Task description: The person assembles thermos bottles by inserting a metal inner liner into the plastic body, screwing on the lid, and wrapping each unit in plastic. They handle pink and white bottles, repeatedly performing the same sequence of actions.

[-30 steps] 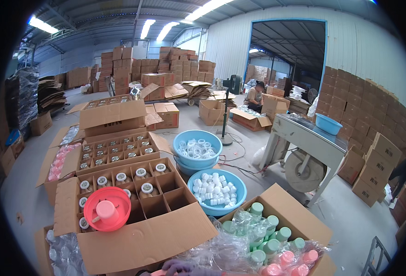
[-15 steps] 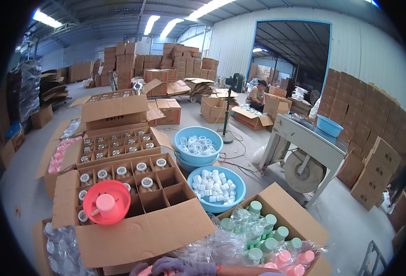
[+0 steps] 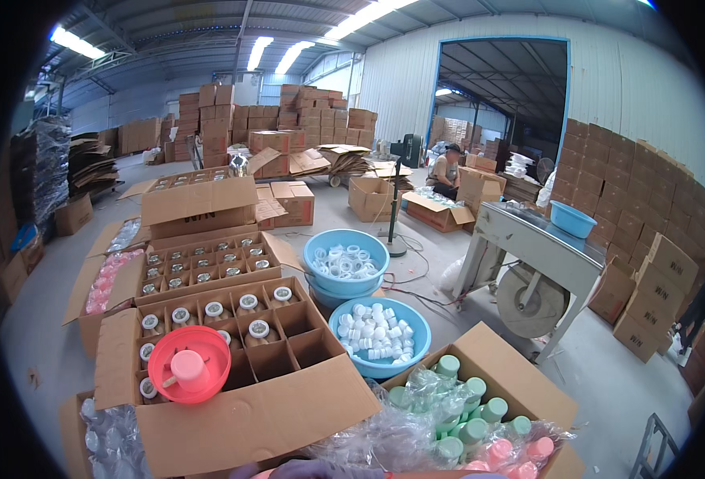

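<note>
My right hand, in a purple-grey glove, shows only its upper part at the bottom edge. Just left of it is a sliver of my left hand, gloved alike. A bit of something pink shows between them; the fingers of both hands are cut off by the frame. In front stands an open divided carton with white-rimmed bottles in several cells and other cells bare. A red basin with a raised pink centre rests on its left part. Green-capped bottles and pink ones lie under plastic film at right.
Blue tubs hold white caps and clear-white rings. A second divided carton of bottles stands behind. At right is a machine table with a large wheel. A seated person works farther back, near a fan pole.
My hands have sunk lower, so less of both gloves and the pink thing shows. The view has shifted slightly, moving the nearby cartons and tubs a little down and right.
</note>
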The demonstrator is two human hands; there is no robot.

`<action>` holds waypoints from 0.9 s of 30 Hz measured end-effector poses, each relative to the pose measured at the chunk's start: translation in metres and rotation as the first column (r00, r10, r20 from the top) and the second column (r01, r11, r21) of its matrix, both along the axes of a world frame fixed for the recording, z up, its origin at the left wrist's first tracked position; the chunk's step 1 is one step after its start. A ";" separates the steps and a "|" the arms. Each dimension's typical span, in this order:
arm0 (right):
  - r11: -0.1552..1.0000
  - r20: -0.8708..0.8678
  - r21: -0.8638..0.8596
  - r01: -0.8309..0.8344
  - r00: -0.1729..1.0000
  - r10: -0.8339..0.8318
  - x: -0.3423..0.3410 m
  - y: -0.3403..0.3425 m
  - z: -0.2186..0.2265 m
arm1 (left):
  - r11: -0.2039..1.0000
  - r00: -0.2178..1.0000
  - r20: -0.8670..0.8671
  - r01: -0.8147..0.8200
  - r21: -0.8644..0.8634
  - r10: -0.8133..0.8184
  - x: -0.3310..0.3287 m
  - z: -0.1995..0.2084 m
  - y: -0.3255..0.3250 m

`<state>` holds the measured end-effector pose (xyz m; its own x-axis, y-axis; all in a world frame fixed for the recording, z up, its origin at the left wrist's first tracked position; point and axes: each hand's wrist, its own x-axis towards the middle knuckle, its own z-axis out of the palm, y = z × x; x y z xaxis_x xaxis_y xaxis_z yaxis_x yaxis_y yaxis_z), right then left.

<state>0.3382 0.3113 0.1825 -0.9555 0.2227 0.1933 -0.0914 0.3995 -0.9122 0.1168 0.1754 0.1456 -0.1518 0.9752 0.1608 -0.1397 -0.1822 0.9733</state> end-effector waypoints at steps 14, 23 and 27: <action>0.771 0.004 0.540 0.338 0.915 -0.404 -0.066 0.052 0.006 | 0.809 0.797 0.170 -0.587 -0.009 0.580 0.003 0.050 0.079; 0.909 0.156 0.209 0.359 0.906 -0.394 -0.081 0.077 0.002 | 0.772 0.772 0.009 -0.635 -0.011 0.635 -0.001 0.036 0.089; 0.641 -0.393 0.377 0.669 0.742 -0.543 -0.110 0.184 -0.028 | 0.823 0.785 0.260 -0.564 -0.075 0.562 -0.026 0.004 0.096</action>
<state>0.2283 0.4950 0.1542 -0.5509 0.5571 0.6214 0.1568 0.8004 -0.5786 0.0906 0.2716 0.1499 -0.7102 0.7028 0.0421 -0.2564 -0.3139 0.9142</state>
